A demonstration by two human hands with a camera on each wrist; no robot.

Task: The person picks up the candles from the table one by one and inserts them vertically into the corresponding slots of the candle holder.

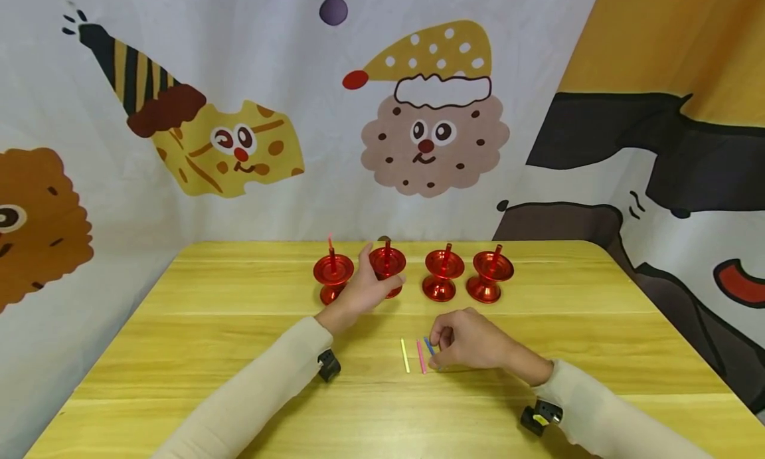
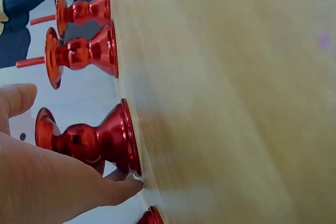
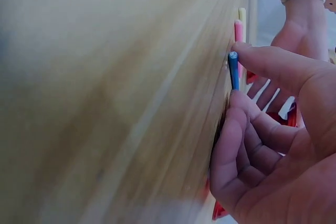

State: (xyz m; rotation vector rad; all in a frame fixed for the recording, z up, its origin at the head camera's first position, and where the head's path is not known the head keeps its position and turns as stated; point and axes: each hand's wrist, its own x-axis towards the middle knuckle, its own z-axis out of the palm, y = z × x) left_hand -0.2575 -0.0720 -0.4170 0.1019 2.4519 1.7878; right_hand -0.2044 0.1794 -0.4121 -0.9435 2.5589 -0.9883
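Four shiny red candle holders line the back of the table: one at the far left [image 1: 332, 269], one at my left hand [image 2: 105, 142], and two to the right [image 1: 439, 287], [image 1: 483, 289]. My left hand [image 1: 361, 289] reaches around the second holder, fingers along its left side and thumb in front with a gap to the cup. Thumb and index of my right hand [image 1: 472, 339] pinch a thin blue candle [image 3: 234, 71] by its two ends, low over the table. Just left of it lie a pink candle [image 1: 421, 357] and a yellow candle [image 1: 405, 355].
A thin pink candle [image 1: 330, 240] stands upright in the far-left holder; the other holders show bare red stems. Underneath is a wood-grain table [image 1: 179, 379]. Behind its far edge hangs a white curtain [image 1: 335, 180] with cartoon prints.
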